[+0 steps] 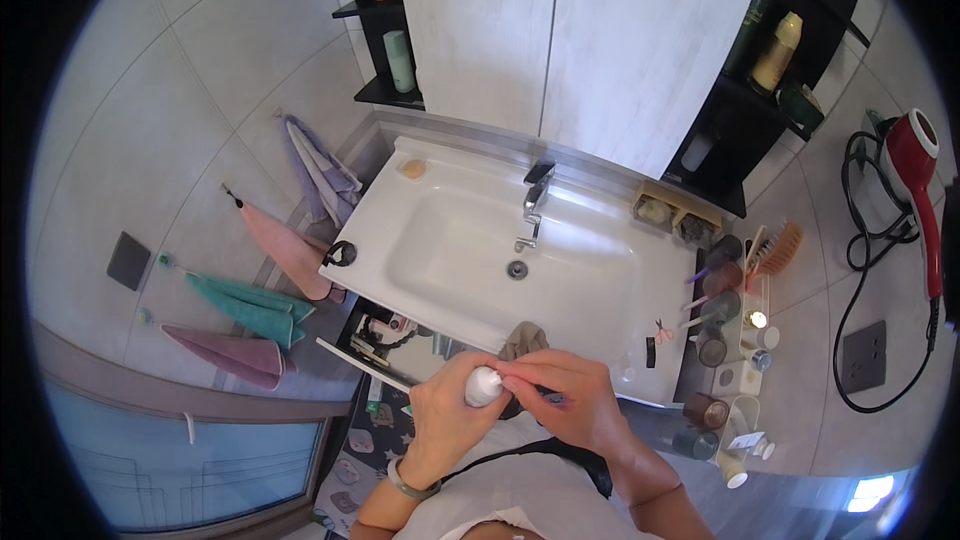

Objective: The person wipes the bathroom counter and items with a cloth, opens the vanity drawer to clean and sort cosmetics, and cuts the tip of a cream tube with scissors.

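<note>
My left hand [442,409] is wrapped around a small white bottle [482,388] in front of my body. The thumb and fingertips of my right hand [574,394] pinch at the bottle's narrow tip; whether a cap is between them is too small to tell. Just beyond my hands, a grey-brown cloth [523,339] hangs over the front edge of the white washbasin [450,270]. Below that edge, to the left, an open drawer [352,360] holds a dark braided band and small packets.
A chrome faucet [536,191] stands at the basin's back. Pink-handled scissors [663,333] and a small black item [650,352] lie on the right rim. Cups and brushes line a wall rack [739,382]. Towels [247,307] hang left; a red hair dryer [911,157] hangs right.
</note>
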Action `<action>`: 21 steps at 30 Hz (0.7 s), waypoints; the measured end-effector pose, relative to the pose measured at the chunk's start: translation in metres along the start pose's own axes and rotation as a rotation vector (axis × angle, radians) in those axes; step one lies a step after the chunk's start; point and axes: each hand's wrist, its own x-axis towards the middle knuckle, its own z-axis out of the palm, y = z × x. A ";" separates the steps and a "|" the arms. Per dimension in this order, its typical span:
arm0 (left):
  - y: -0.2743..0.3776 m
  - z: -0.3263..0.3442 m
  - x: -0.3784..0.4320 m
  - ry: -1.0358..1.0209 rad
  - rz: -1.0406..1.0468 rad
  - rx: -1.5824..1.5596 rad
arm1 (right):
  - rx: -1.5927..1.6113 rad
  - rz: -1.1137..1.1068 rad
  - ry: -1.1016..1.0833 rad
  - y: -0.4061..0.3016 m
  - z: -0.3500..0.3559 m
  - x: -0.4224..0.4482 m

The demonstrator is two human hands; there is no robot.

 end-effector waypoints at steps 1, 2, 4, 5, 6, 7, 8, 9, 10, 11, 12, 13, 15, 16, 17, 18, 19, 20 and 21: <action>0.001 -0.001 -0.001 0.037 0.045 0.031 | -0.050 -0.040 0.032 -0.001 0.002 -0.002; 0.002 -0.002 -0.001 0.043 0.043 0.030 | -0.099 -0.080 0.064 -0.002 0.005 -0.003; 0.003 -0.006 -0.003 0.053 0.118 0.139 | -0.163 -0.107 0.080 -0.004 0.008 -0.006; 0.004 -0.007 -0.004 0.055 0.117 0.138 | -0.226 -0.133 0.099 -0.005 0.010 -0.006; 0.004 -0.007 -0.005 0.048 0.132 0.173 | -0.227 -0.133 0.098 -0.003 0.011 -0.006; 0.005 -0.007 -0.006 0.040 0.147 0.208 | -0.245 -0.158 0.110 0.001 0.012 -0.007; 0.006 -0.007 -0.007 0.041 0.148 0.206 | -0.263 -0.182 0.123 0.004 0.013 -0.007; 0.007 -0.008 -0.007 0.047 0.144 0.195 | -0.264 -0.183 0.122 0.005 0.013 -0.007; 0.007 -0.008 -0.007 0.053 0.140 0.184 | -0.204 -0.165 0.123 0.005 0.012 -0.008; 0.007 -0.009 -0.006 0.053 0.140 0.183 | -0.145 -0.147 0.125 0.005 0.011 -0.007; 0.008 -0.010 -0.005 0.050 0.130 0.184 | -0.145 -0.147 0.124 0.004 0.010 -0.007; 0.008 -0.010 -0.004 0.047 0.120 0.184 | -0.146 -0.152 0.112 0.000 0.009 -0.006; 0.010 -0.012 -0.004 0.036 0.109 0.182 | -0.147 -0.156 0.101 -0.002 0.008 -0.006; 0.011 -0.013 -0.004 0.024 0.099 0.182 | -0.167 -0.165 0.094 -0.002 0.008 -0.006; 0.011 -0.013 -0.005 0.024 0.099 0.181 | -0.187 -0.174 0.087 -0.002 0.008 -0.007; 0.012 -0.014 -0.005 0.016 0.094 0.187 | -0.188 -0.173 0.088 -0.002 0.008 -0.007; 0.012 -0.014 -0.005 0.007 0.089 0.193 | -0.234 -0.202 0.091 -0.002 0.009 -0.007; 0.011 -0.014 -0.006 0.006 0.091 0.192 | -0.281 -0.231 0.094 -0.002 0.009 -0.007; 0.010 -0.014 -0.007 -0.017 0.087 0.157 | -0.282 -0.231 0.095 0.001 0.009 -0.008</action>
